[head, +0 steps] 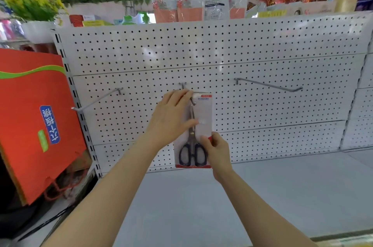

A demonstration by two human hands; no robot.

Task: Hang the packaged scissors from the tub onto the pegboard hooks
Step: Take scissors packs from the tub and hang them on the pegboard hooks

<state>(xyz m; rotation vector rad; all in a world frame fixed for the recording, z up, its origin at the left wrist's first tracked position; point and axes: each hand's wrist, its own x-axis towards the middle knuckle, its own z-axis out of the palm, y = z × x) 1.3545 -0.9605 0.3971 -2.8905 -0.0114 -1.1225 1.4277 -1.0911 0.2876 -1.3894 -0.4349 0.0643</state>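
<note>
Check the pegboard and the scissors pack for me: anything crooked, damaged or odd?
Nothing looks damaged. The scissors pack hangs roughly straight at the middle hook, held by the left hand at the top and the right hand at its lower edge. The left hook and right hook are bare.

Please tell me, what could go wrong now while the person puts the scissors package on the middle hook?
1. The left hand covers the top of the scissors package at the middle hook, so the hang hole may miss the hook's tip.
2. The right hand pinches only the lower right edge; the package could twist or slip down to the shelf.
</note>
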